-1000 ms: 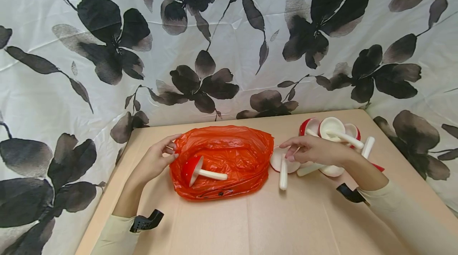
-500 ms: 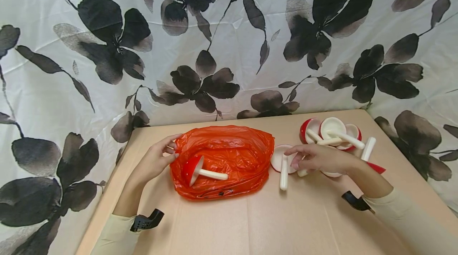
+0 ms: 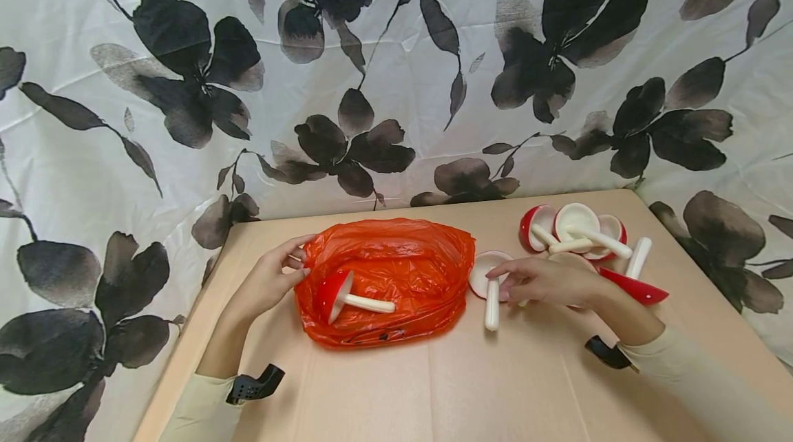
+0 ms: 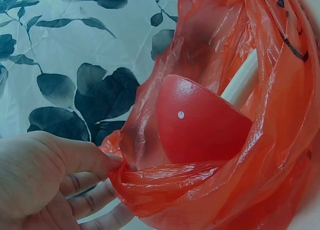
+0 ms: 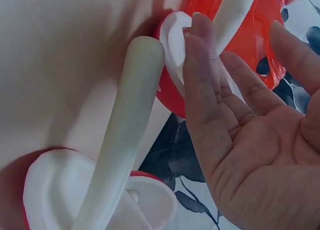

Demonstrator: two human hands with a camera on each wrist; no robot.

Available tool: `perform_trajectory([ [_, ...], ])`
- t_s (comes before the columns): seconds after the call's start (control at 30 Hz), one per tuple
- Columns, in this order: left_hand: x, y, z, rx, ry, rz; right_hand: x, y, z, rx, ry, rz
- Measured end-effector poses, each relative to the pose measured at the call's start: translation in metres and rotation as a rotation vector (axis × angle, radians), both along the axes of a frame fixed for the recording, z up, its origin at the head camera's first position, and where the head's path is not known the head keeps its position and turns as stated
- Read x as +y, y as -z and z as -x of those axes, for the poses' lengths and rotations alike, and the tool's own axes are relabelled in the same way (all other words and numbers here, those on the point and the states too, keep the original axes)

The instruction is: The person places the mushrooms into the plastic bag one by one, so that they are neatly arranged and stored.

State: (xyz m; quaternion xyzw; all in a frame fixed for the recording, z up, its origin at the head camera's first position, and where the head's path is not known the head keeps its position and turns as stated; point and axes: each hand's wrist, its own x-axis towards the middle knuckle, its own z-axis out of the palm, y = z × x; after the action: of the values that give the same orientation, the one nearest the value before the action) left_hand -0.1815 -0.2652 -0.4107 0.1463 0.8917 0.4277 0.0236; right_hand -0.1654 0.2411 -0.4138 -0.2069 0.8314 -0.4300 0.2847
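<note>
A red plastic bag [image 3: 427,321] lies spread with its mouth facing up. My left hand [image 3: 268,282] pinches its left rim between thumb and fingers, as the left wrist view shows at the gathered plastic [image 4: 150,190]. Inside the bag is a toy mushroom with a red cap [image 4: 200,125] and a white stem [image 3: 368,302]. Just right of the bag, another mushroom lies with its pale underside up and its stem [image 3: 492,308] pointing toward me. Over it is my right hand [image 3: 551,281], fingers extended and thumb apart in the right wrist view, fingertips close to the stem.
Several more red-and-white mushrooms [image 3: 576,218] are heaped at the back right of the wooden table [image 3: 427,394]. One red cap [image 3: 638,288] sits beside my right wrist. A floral cloth [image 3: 372,49] hangs behind the table's back edge.
My right hand has lowered slightly toward me, its fingertips now nearer the stem of the mushroom beside the bag. The left hand and the bag have stayed in place.
</note>
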Motion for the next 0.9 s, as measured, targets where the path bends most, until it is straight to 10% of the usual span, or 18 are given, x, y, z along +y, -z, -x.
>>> perform_trajectory([
  [0.9,-0.002,0.002,-0.002,0.017,-0.003,-0.019,-0.011,0.006,0.009,-0.134,0.075,0.085],
])
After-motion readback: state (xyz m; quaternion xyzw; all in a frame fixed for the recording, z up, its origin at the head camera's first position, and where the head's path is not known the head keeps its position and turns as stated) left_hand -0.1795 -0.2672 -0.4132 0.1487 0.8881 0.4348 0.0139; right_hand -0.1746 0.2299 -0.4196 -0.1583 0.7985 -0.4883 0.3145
